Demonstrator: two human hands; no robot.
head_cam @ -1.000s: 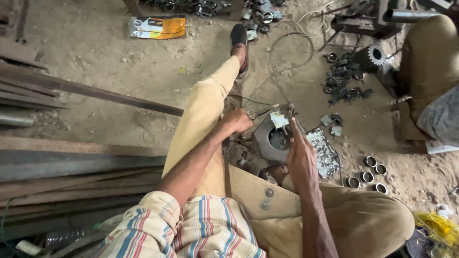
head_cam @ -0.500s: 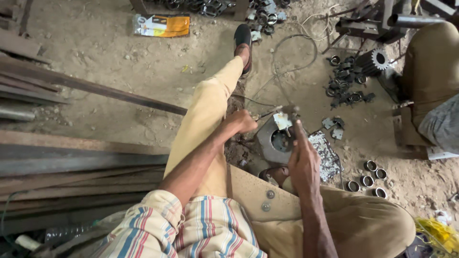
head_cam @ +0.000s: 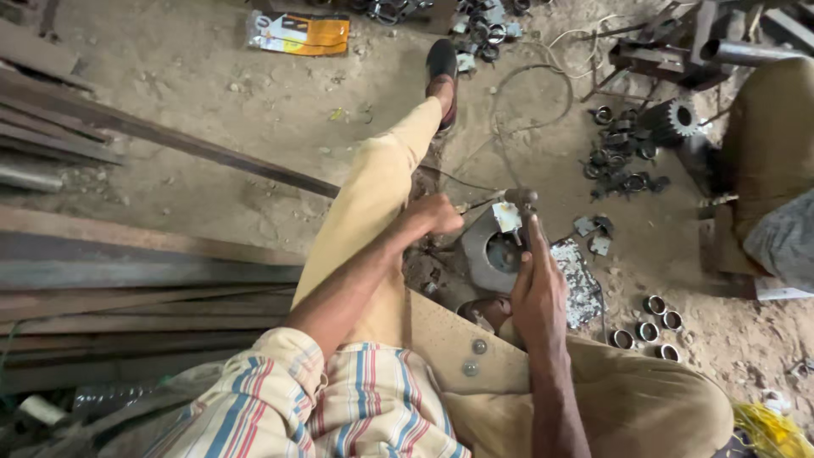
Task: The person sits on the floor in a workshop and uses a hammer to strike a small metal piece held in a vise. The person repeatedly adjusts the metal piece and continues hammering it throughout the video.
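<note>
So the right hand (head_cam: 536, 293) is wrapping around the handle of a hammer (head_cam: 520, 203), fingers closed on it, with the head sitting just past the fingertips. The left hand (head_cam: 437, 214) is clenching a thin rod (head_cam: 480, 203) that's pointing across toward the hammer head, tip nearly touching it. Right under both is a grey round metal housing (head_cam: 492, 250) lying on the dirt floor, between the legs. A little white tag is sitting on its rim, right at the hammer.

Progress-wise, I'd say it's mid-job: the rod and hammer are lined up on the housing, but nothing looks knocked free yet. Off to the grip's right, a row of small metal rings (head_cam: 649, 318) is waiting.

Versus half a second back, both hands are staying put; barely anything's shifting, just the view nudging.
</note>
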